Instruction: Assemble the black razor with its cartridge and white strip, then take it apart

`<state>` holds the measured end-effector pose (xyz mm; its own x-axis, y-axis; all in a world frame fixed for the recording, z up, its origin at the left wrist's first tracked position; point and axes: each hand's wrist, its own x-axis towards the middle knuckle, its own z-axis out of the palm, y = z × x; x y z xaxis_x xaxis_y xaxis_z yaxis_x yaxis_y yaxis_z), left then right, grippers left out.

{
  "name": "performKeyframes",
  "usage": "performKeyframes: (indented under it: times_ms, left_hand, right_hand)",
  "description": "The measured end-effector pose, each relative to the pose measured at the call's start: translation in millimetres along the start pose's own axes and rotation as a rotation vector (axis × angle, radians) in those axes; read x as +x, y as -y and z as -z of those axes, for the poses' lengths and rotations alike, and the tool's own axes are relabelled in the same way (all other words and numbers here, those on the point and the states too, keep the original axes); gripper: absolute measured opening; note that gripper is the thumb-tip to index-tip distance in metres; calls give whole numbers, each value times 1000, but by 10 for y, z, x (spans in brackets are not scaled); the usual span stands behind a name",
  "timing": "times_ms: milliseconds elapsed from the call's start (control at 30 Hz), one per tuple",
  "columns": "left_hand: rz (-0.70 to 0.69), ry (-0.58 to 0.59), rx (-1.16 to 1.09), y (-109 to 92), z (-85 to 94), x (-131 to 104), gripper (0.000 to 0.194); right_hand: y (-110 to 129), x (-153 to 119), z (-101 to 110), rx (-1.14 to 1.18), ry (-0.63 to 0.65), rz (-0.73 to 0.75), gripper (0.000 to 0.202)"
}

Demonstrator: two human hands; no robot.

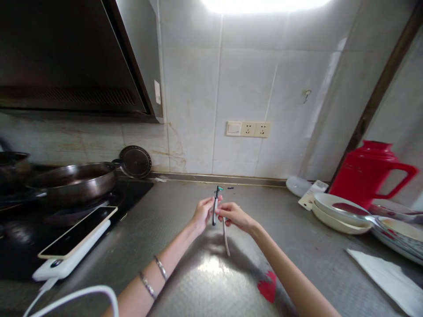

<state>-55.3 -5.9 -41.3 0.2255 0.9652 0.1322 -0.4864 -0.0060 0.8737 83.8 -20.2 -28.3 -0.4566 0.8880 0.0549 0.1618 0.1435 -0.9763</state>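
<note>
My left hand (202, 216) is closed around a razor (216, 203) with a black and light handle, held upright over the counter with its greenish head at the top. My right hand (236, 215) is closed too, its thumb and forefinger at the razor's handle. Below those fingers hangs a narrow pale strip (226, 240), slightly curved, which the right hand grips at its upper end. Whether it is a cord or a stiff piece I cannot make out. Just behind the razor's head, a small black piece (230, 188) lies on the counter.
On the left, a steel pan (76, 182) stands on the black stove, near a phone (81, 232) on a white power bank (74, 251). To the right are stacked bowls (340, 224), a red thermos (366, 176) and a white paper sheet (385, 277). A wall socket (255, 129) is ahead.
</note>
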Motion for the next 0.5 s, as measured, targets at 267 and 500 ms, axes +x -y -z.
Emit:
performKeyframes:
  times_ms: [267,500]
  left_hand:
    - [-93,-620,278,-3,539,268,28]
    - [-146,-677,317,-32,744,365,28]
  right_hand:
    - [-44,64,-35,-366,-302,-212,29]
    - [-232,82,-192,-897,-350,-256,22]
